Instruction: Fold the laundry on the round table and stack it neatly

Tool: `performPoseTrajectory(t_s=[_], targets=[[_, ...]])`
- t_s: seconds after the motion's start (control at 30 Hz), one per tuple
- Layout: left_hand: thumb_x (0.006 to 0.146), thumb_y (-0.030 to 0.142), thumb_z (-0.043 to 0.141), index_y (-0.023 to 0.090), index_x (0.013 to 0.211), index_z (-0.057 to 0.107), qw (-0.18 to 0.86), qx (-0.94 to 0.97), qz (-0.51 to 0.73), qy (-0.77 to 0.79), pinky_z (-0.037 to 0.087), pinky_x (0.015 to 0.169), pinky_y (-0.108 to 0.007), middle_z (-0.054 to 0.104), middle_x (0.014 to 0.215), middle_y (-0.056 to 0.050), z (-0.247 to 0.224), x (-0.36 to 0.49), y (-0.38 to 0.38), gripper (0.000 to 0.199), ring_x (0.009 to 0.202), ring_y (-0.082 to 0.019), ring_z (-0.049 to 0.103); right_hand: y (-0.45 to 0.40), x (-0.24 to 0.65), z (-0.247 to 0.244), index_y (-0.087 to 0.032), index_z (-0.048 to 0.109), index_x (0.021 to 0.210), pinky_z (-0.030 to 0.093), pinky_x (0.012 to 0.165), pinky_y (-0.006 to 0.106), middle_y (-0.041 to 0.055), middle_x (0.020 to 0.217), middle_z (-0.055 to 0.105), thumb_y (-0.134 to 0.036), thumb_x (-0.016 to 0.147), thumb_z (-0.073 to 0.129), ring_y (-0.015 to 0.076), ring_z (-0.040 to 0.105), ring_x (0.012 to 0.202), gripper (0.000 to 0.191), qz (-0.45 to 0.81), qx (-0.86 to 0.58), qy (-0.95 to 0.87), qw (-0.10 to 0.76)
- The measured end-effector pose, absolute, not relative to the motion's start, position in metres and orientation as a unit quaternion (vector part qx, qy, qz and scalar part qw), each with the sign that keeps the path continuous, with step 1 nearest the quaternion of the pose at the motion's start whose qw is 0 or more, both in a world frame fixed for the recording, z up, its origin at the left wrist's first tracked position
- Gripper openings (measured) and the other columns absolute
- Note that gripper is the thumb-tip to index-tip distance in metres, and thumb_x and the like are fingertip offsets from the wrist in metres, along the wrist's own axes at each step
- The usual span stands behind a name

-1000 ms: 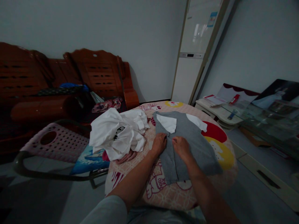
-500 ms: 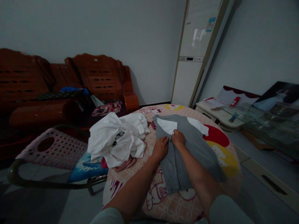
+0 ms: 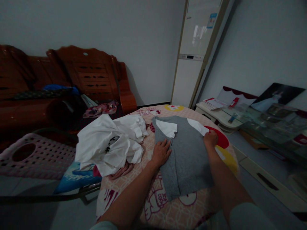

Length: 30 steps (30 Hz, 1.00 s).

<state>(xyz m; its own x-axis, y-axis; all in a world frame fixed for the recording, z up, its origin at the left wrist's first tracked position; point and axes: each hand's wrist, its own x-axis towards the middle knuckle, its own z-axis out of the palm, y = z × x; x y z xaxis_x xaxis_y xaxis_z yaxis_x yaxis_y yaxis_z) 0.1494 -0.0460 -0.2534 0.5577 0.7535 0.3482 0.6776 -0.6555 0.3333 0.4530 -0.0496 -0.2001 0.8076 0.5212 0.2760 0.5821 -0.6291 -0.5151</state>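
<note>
A grey knitted top (image 3: pixel 189 159) with white short sleeves lies spread on the round table, its left side folded inward so that one white sleeve (image 3: pixel 165 127) rests on the grey body. My left hand (image 3: pixel 162 151) lies flat on that folded left edge, fingers extended. At the right edge, my right hand (image 3: pixel 211 138) is closed on the end of the other white sleeve (image 3: pixel 197 126). To the left of the top sits a crumpled white garment (image 3: pixel 107 143) with a dark print, partly over some pink cloth (image 3: pixel 122 171).
A patterned cloth (image 3: pixel 158 204) covers the table. Beyond the left side stand a pink woven chair (image 3: pixel 45 156) with a blue cushion (image 3: pixel 74 179) and a wooden sofa (image 3: pixel 93 76). On the right is a glass-topped stand (image 3: pixel 263 118); a tall air conditioner (image 3: pixel 187 76) fills the corner.
My right hand has moved right, from the folded-in sleeve to the sleeve at the right edge. My left hand stays on the fold. The view has turned slightly right.
</note>
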Motion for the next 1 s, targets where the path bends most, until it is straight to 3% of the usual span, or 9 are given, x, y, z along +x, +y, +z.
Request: performPoseTrajectory(t_s=[0.13, 0.23, 0.37, 0.6, 0.73, 0.87, 1.0], targets=[[0.092, 0.034, 0.054, 0.022, 0.141, 0.048, 0.068, 0.879, 0.228, 0.414, 0.04, 0.1, -0.045, 0.048, 0.145, -0.013, -0.252, 0.15, -0.046, 0.051, 0.114, -0.028, 0.052, -0.047, 0.479, -0.206, -0.009, 0.073, 0.098, 0.05, 0.078, 0.035, 0.021, 0.099, 0.07, -0.03, 0.087, 0.056, 0.0285, 0.066, 0.094, 0.029, -0.008, -0.93, -0.275, 0.243], [0.091, 0.034, 0.055, 0.023, 0.141, 0.048, 0.062, 0.879, 0.224, 0.417, 0.041, 0.098, -0.044, 0.048, 0.146, -0.011, -0.25, 0.151, -0.047, 0.052, 0.112, -0.028, 0.053, -0.042, 0.489, -0.209, -0.008, 0.073, 0.096, 0.052, 0.076, 0.039, 0.0242, 0.101, 0.069, -0.034, 0.081, 0.065, 0.0332, 0.067, 0.097, 0.031, 0.029, -0.93, -0.301, 0.208], [0.091, 0.034, 0.055, 0.024, 0.138, 0.051, 0.072, 0.88, 0.218, 0.415, 0.042, 0.097, -0.045, 0.049, 0.146, -0.009, -0.248, 0.15, -0.05, 0.049, 0.111, -0.029, 0.053, -0.033, 0.498, -0.208, -0.007, 0.073, 0.097, 0.053, 0.073, 0.038, 0.0256, 0.103, 0.069, -0.021, 0.069, 0.074, 0.036, 0.067, 0.099, 0.031, 0.06, -0.929, -0.307, 0.197], [0.091, 0.025, 0.052, 0.016, 0.136, 0.05, 0.134, 0.851, 0.311, 0.401, 0.038, 0.108, -0.044, 0.053, 0.141, -0.014, -0.237, 0.163, -0.021, 0.046, 0.126, -0.027, 0.05, -0.028, 0.51, -0.205, -0.01, 0.074, 0.078, 0.052, 0.07, 0.032, 0.021, 0.087, 0.072, -0.01, 0.069, 0.065, 0.0308, 0.069, 0.093, 0.013, 0.068, -0.917, -0.293, 0.26], [0.093, 0.027, 0.049, 0.018, 0.136, 0.05, 0.146, 0.864, 0.292, 0.384, 0.034, 0.113, -0.044, 0.052, 0.142, -0.014, -0.237, 0.186, -0.004, 0.044, 0.133, -0.026, 0.046, -0.027, 0.509, -0.209, -0.015, 0.069, 0.069, 0.052, 0.055, 0.027, 0.0081, 0.058, 0.067, -0.011, 0.066, 0.069, 0.0241, 0.07, 0.067, 0.004, 0.132, -0.892, -0.235, 0.363], [0.091, 0.033, 0.054, 0.022, 0.136, 0.05, 0.123, 0.896, 0.215, 0.368, 0.029, 0.115, -0.051, 0.049, 0.146, -0.012, -0.245, 0.199, -0.01, 0.046, 0.134, -0.03, 0.044, -0.027, 0.503, -0.213, -0.017, 0.064, 0.065, 0.047, 0.042, 0.024, 0.0001, 0.044, 0.057, -0.008, 0.062, 0.07, 0.0184, 0.062, 0.048, 0.011, 0.154, -0.871, -0.204, 0.42], [0.092, 0.034, 0.054, 0.022, 0.136, 0.052, 0.119, 0.897, 0.213, 0.369, 0.028, 0.115, -0.053, 0.048, 0.147, -0.012, -0.248, 0.198, -0.016, 0.045, 0.135, -0.031, 0.043, -0.02, 0.491, -0.2, -0.017, 0.063, 0.066, 0.048, 0.046, 0.021, -0.002, 0.048, 0.058, -0.001, 0.06, 0.065, 0.0147, 0.061, 0.05, 0.017, 0.161, -0.846, -0.201, 0.467]])
